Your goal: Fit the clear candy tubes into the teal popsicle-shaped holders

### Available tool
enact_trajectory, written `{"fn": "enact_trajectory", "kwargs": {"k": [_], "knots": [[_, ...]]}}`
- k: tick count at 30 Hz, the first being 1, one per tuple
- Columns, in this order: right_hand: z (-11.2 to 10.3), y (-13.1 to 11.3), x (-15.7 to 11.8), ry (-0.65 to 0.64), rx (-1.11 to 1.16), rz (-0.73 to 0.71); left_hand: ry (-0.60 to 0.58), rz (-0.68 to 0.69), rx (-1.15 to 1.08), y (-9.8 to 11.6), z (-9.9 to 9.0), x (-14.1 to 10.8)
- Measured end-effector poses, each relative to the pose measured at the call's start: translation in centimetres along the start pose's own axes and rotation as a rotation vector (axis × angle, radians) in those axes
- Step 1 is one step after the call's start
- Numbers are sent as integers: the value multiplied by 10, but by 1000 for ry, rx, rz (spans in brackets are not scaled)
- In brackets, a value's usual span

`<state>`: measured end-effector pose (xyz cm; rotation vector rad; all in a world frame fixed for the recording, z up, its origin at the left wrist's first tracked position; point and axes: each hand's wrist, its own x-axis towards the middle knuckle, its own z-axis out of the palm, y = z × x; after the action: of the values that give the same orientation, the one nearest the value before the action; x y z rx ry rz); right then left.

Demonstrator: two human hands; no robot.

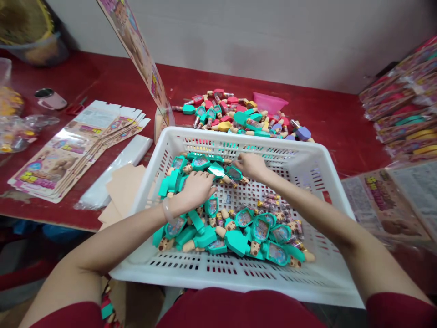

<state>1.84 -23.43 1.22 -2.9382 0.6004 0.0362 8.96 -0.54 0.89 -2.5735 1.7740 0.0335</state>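
Observation:
A white perforated plastic basket (235,138) holds a heap of teal toy water-game handhelds (261,228) with tan, biscuit-like handles. My left hand (196,189) lies palm down on the teal toys at the basket's middle, and its fingers hide what is beneath them. My right hand (251,165) reaches in from the right, its fingertips at a teal toy (234,173). Whether either hand grips a toy is hidden. A bead bracelet (167,210) circles my left wrist.
Behind the basket, a pile of mixed pink, teal and yellow toys (239,116) lies on the red table (324,105). Flat printed cardboard boxes (78,150) and a clear plastic sheet (116,171) lie at left. Stacked packaged toys (406,100) stand at right.

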Motion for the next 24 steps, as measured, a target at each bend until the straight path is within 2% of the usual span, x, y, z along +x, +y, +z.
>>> {"fn": "enact_trajectory", "kwargs": {"k": [2, 3, 6, 8, 10, 11, 13, 14, 16, 19, 21, 24], "knots": [[20, 0, -6, -191, 79, 108, -57, -18, -48, 1, 1, -1], [23, 1, -8, -226, 105, 131, -88, -39, -99, 1, 1, -2], [5, 6, -13, -208, 231, 75, -110, -146, -449, 0, -3, -1], [-16, 7, -17, -229, 499, -64, -71, -184, -823, 2, -10, 3], [-30, 4, -20, -301, 764, -217, -47, -154, -1195, 6, -18, 7], [-32, 2, -20, -326, 794, -241, -36, -143, -1333, 8, -22, 8], [-21, -3, -18, -312, 618, -157, -18, -174, -1487, 10, -27, 10], [-10, -5, -17, -278, 485, -78, -31, -216, -1505, 11, -28, 10], [16, -6, -15, -213, 268, 48, -130, -267, -1470, 9, -28, 9], [43, -2, -20, -166, 151, 57, -321, -252, -1347, 6, -24, 5], [43, 4, -33, -147, 140, 0, -327, -192, -1223, 7, -22, 1], [23, 13, -66, -151, 233, -142, -213, -64, -1008, 11, -21, -6]]}}
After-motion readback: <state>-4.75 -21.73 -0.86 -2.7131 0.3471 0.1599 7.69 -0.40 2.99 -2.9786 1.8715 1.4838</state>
